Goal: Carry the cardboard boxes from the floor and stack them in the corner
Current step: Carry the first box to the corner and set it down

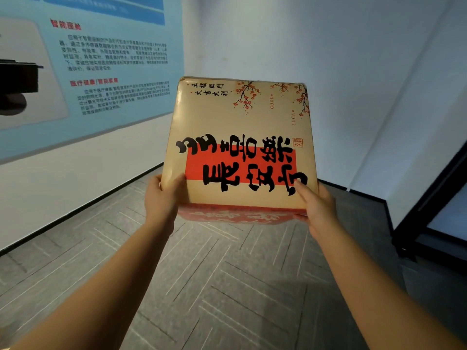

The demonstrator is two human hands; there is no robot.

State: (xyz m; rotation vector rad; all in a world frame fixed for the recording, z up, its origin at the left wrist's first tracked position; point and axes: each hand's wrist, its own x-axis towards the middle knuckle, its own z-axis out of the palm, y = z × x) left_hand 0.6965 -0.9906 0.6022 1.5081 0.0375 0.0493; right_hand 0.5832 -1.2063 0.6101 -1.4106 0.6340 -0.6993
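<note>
A: The cardboard box, where is it?

B: Up in the air, in front of the person, above the grey floor. It touches neither the floor nor a wall. Its broad tan face tilts toward the camera, with black brush lettering across a red block, small red blossom branches in the upper corners and the words GOOD and LUCK printed sideways. A red side panel with pale lettering shows along the bottom edge.

A: And the hands?

B: Both grip it at the lower corners. The left hand wraps the lower left corner, thumb pressed on the front face, the other fingers hidden behind the box. The right hand holds the lower right corner, thumb lying across the front beside the lettering, fingers curled under the red side. Both bare forearms stretch out from the bottom of the view.

A: What lies around it?

B: Behind the box two white walls meet in a corner. On the left wall hangs a large blue poster with red headings and dark text, too blurred to read. A dark skirting strip runs along the foot of that wall. At the right edge stands a black-framed panel; I cannot tell whether it is a door or a cabinet.
</note>
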